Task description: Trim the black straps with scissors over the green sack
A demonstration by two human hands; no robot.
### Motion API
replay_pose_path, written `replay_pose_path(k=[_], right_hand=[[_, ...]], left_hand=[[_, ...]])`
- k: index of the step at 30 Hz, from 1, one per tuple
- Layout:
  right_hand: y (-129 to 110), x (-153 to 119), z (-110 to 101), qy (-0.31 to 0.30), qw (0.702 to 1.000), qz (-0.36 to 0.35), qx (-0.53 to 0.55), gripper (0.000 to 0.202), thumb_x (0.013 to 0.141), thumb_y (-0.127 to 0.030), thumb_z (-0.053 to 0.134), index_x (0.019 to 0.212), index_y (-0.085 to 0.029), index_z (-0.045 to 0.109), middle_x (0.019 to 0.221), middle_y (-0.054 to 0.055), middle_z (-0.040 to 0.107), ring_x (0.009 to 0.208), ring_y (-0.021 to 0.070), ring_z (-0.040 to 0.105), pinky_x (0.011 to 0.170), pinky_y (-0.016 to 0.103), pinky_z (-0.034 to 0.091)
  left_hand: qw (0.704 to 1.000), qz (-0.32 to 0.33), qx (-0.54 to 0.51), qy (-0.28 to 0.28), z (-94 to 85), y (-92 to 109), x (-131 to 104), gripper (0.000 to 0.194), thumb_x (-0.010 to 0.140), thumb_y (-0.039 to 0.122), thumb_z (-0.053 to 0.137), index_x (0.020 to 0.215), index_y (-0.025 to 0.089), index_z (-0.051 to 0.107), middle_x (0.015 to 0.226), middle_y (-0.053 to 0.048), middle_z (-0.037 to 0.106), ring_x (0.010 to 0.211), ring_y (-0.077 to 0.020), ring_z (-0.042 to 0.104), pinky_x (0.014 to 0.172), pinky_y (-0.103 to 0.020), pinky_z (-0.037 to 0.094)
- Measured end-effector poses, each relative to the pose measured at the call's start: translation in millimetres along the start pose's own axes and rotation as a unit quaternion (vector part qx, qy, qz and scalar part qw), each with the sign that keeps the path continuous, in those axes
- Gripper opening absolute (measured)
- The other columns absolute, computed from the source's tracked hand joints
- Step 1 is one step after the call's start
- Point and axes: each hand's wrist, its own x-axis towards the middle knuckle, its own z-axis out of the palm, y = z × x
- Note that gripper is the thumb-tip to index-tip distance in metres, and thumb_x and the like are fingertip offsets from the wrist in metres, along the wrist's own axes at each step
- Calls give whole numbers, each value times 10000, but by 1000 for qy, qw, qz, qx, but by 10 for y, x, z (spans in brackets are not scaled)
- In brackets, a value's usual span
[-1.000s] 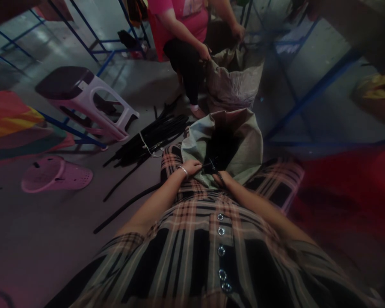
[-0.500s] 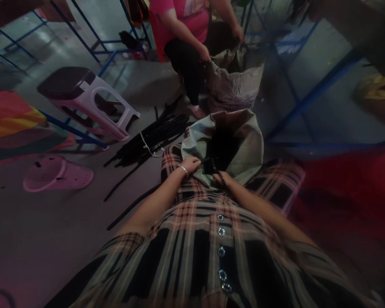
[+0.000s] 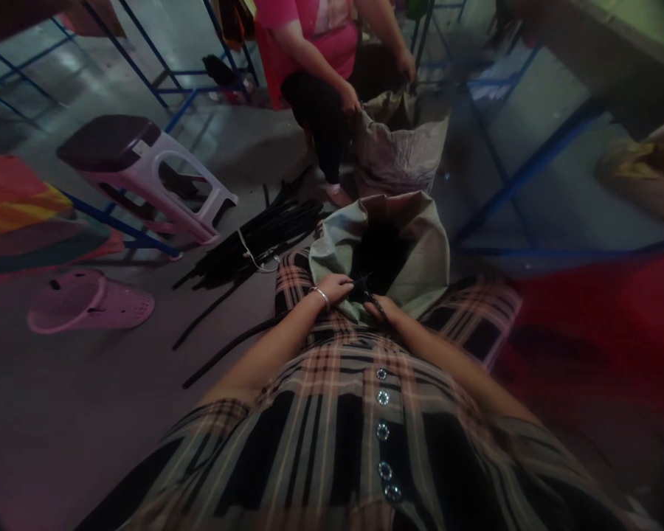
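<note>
My left hand (image 3: 335, 288), with a bracelet at its wrist, is closed on the end of a black strip (image 3: 361, 283) over the near rim of a sack. A long black tube (image 3: 226, 355) runs from the floor behind my left forearm; whether it is the same piece I cannot tell. Dark-handled scissors (image 3: 374, 298) are in my closed right hand (image 3: 384, 307), their blades at the strip's end. Between my knees the pale green sack (image 3: 431, 258) stands with its mouth wide, its inside dark with black contents I cannot make out.
A bundle of black tubes (image 3: 260, 240) tied with white cord lies on the floor at left. Near it are a plastic stool (image 3: 169, 177) and a pink basket (image 3: 125, 302). Ahead, a seated person in pink (image 3: 315, 44) holds another sack (image 3: 401, 151). Blue table legs (image 3: 525, 177) stand at right.
The scissors' blades have come up to the strip in my left hand, and that hand has shifted slightly right towards them. The whole view has moved a little.
</note>
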Motion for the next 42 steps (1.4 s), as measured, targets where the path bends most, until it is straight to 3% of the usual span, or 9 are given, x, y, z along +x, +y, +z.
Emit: replay_pose_path(k=[3, 7, 13, 18, 25, 30, 36, 42], right_hand=[[-36, -26, -82, -1, 998, -27, -59, 215, 790, -294, 509, 782, -142, 661, 719, 40, 650, 673, 156, 565, 601, 222, 382], [-111, -84, -203, 9, 994, -38, -104, 264, 811, -316, 475, 742, -139, 658, 669, 35, 635, 609, 142, 534, 553, 226, 336], [-180, -31, -451, 3, 991, 8, -135, 340, 821, -363, 459, 635, -143, 640, 557, 34, 592, 517, 125, 496, 514, 241, 292], [-78, 122, -610, 0, 993, 45, -112, 319, 788, -361, 505, 588, -140, 617, 500, 22, 544, 475, 113, 470, 485, 236, 273], [171, 114, -347, -7, 996, 61, -72, 274, 773, -300, 499, 578, -136, 599, 511, 7, 509, 497, 105, 455, 474, 221, 264], [265, 219, -264, 1, 996, 68, -53, 292, 787, -323, 472, 602, -134, 596, 547, 12, 524, 526, 107, 457, 481, 214, 275], [340, 347, -275, -20, 997, 67, -41, 261, 783, -325, 459, 660, -142, 599, 608, 15, 564, 571, 120, 485, 509, 207, 320], [278, 323, -250, -82, 996, 41, -18, 204, 776, -296, 460, 700, -162, 593, 672, 15, 599, 630, 137, 530, 567, 210, 375]], left_hand=[[1000, 13, -10, 1, -43, 73, 8, 341, 808, 287, 537, 1086, 175, 700, 975, -29, 711, 884, -155, 616, 776, -208, 462], [999, 18, -30, 5, -109, 193, 22, 325, 812, 284, 536, 1066, 176, 707, 831, -20, 707, 793, -138, 615, 713, -193, 463], [997, -7, -73, 17, -147, 339, 133, 321, 813, 289, 541, 1064, 167, 700, 681, -6, 660, 631, -109, 576, 600, -179, 437], [994, -35, -106, -11, -145, 406, 339, 305, 823, 280, 520, 1047, 164, 691, 618, 13, 612, 518, -78, 512, 501, -165, 387], [984, -125, -86, -93, 88, 368, 541, 261, 817, 240, 535, 1012, 157, 686, 505, 45, 514, 376, -56, 389, 393, -168, 299], [966, -170, -159, -112, 103, 265, 606, 247, 843, 233, 521, 1021, 139, 664, 500, 53, 503, 342, -44, 352, 371, -167, 263], [950, -207, -216, -89, 88, 166, 670, 244, 823, 254, 565, 1015, 136, 658, 507, 47, 530, 331, -42, 366, 367, -164, 271], [957, -183, -209, -81, 75, 198, 718, 186, 805, 279, 589, 839, 116, 671, 542, 23, 570, 347, -43, 400, 373, -167, 285]])
